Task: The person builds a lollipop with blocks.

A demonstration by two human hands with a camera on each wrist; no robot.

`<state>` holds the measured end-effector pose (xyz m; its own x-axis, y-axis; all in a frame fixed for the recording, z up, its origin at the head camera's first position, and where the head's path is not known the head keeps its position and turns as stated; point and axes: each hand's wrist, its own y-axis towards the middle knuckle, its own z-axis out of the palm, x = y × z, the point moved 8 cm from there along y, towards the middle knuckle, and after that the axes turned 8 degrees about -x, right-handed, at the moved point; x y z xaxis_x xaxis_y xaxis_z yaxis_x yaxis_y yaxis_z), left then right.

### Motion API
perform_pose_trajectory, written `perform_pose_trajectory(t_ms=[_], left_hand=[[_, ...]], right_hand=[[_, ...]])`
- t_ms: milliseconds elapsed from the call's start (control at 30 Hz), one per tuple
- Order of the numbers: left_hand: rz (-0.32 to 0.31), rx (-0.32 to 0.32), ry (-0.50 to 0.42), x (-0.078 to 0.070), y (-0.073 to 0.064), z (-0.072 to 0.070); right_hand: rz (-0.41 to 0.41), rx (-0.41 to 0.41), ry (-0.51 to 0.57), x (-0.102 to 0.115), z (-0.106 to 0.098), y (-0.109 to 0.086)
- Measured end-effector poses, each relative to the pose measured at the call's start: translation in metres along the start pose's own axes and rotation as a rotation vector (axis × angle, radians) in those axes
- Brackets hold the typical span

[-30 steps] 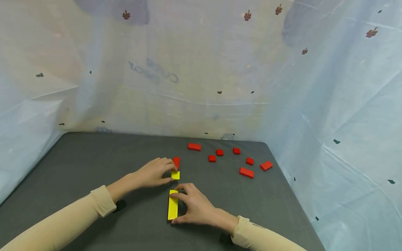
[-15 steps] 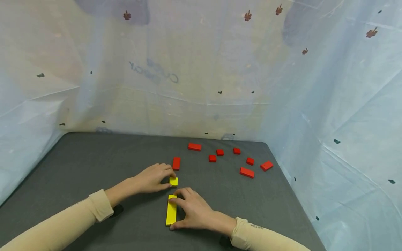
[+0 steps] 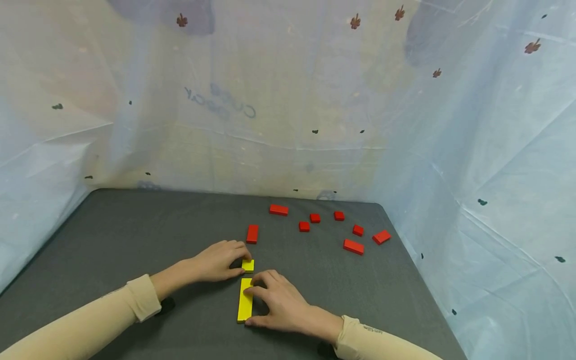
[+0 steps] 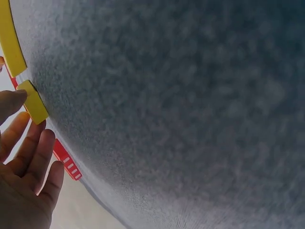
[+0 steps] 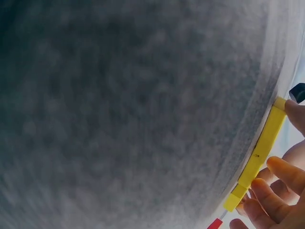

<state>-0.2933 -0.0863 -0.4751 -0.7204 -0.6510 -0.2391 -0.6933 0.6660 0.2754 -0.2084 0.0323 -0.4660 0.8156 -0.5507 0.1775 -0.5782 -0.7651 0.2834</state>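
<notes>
My left hand (image 3: 218, 262) pinches a small yellow block (image 3: 248, 266) between thumb and fingers on the dark grey table. Just nearer to me lies a long yellow block (image 3: 245, 302), almost in line with the small one, a narrow gap between them. My right hand (image 3: 283, 307) spans that long block, thumb at its near end and fingers at the far end. In the left wrist view the thumb presses one side of the small yellow block (image 4: 34, 104). The right wrist view has the long yellow block (image 5: 262, 148) along the fingers, which partly hide its edge.
A red block (image 3: 253, 234) lies beyond the left hand. Farther right are several more red pieces, among them a long one (image 3: 279, 210), a small one (image 3: 304, 227) and another long one (image 3: 353, 247). A translucent plastic sheet (image 3: 270, 165) hangs behind the table (image 3: 157, 215).
My left hand has drawn the small yellow block away from the red block, toward me and close to the long yellow block. The right hand has shifted the long block slightly toward me.
</notes>
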Motion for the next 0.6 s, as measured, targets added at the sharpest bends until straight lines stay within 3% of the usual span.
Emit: perform_pose_trajectory(t_ms=[600], left_hand=[[-0.046, 0.019, -0.108, -0.0043, -0.0034, 0.0029]], right_hand=[[0.013, -0.002, 0.010, -0.0010, 0.0009, -0.0015]])
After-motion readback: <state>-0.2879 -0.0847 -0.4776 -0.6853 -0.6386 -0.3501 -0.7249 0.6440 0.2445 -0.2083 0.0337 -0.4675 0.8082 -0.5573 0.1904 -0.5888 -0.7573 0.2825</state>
